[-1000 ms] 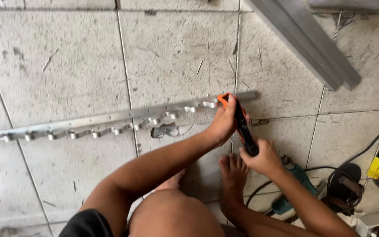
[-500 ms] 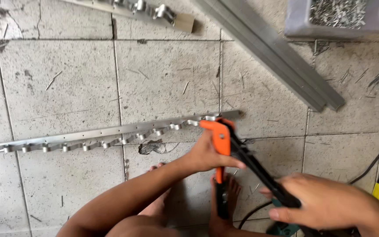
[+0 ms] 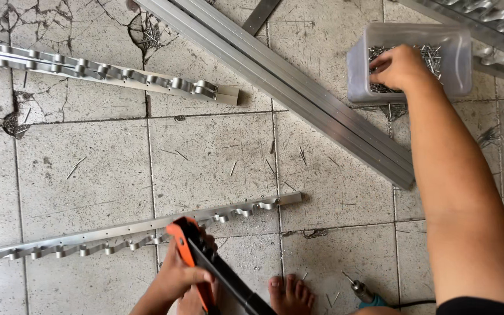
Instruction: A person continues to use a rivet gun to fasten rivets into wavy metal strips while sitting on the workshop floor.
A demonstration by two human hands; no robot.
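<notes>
Lying across the near floor, the aluminium rail (image 3: 141,228) is a long flat silver strip with a row of small curled clips along its near edge, running from the left edge to just past the middle. A hand riveter (image 3: 205,262) with an orange head and black handles rests its nose on the rail. The ground is grey stone tile (image 3: 205,157), cracked at far left, strewn with loose rivet stems. A second clipped rail (image 3: 100,70) lies far left, and long aluminium channels (image 3: 298,87) cross diagonally. The left hand (image 3: 179,277) is closed around the riveter's handle. The right hand (image 3: 401,67) reaches into a clear plastic tub (image 3: 360,64) of rivets at far right, fingers curled among them; whether it grips any, I cannot tell.
</notes>
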